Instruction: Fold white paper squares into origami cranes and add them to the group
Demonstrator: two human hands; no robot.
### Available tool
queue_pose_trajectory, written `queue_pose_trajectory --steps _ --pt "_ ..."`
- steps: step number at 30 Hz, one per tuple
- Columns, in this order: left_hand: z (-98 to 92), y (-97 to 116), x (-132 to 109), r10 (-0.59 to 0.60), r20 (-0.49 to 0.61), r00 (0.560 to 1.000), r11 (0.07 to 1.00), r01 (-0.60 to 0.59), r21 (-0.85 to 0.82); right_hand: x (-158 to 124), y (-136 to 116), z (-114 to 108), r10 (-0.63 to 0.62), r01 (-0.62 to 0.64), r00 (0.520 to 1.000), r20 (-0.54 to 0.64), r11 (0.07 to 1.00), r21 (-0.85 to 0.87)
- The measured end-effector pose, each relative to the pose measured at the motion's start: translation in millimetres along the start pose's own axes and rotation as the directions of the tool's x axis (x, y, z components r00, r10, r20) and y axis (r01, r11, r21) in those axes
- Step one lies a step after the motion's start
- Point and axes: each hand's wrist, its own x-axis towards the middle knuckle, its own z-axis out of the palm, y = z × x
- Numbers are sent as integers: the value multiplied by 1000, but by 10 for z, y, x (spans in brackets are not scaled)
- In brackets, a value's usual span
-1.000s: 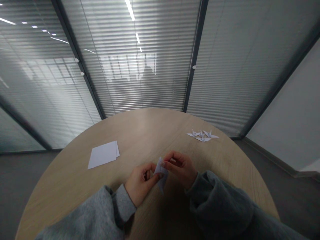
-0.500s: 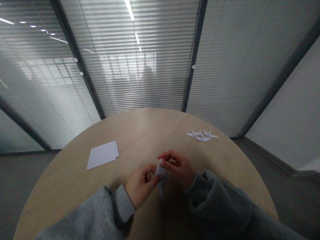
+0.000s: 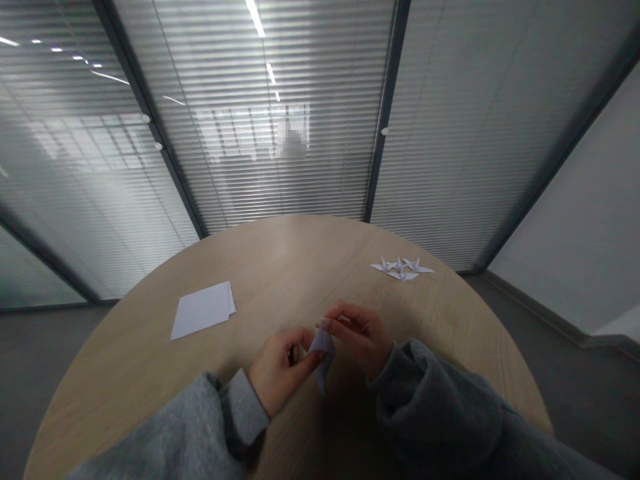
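Observation:
A small folded white paper (image 3: pixel 323 341) is held between my two hands, over the near middle of the table. My left hand (image 3: pixel 281 367) is closed on its lower left part, with the thumb pressed across the front. At its upper tip, my right hand (image 3: pixel 361 335) pinches the paper between thumb and index finger. One pointed end hangs down below my left thumb. The folds under my fingers are hidden.
Several folded paper cranes (image 3: pixel 401 268) stand grouped at the right back of the round wooden table (image 3: pixel 280 267). Sheets of white paper (image 3: pixel 201 311) lie stacked on the left. Beyond the table's far edge are glass panels with blinds (image 3: pixel 295 180).
My right index finger has come in against the thumb, closing on the tip of the folded paper. My left hand keeps its hold.

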Motion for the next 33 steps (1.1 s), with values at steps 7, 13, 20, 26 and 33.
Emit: queue_pose_trajectory --steps 7,13,20,26,33 --pt "7 -12 6 -12 -65 998 998 7 -66 16 45 5 111 -112 992 54 994 12" --pt "16 -42 12 9 -67 998 995 -16 -101 26 81 4 98 -98 995 13 995 2" --pt "-7 -64 16 53 -35 998 993 -57 -105 25 97 19 112 -114 993 30 992 50" --pt "-17 -66 10 69 -99 993 987 -83 -138 30 93 -1 65 -63 996 66 998 -22" --pt "-4 -89 15 35 -81 996 984 -49 -170 29 159 -7 48 -45 998 46 997 -57"
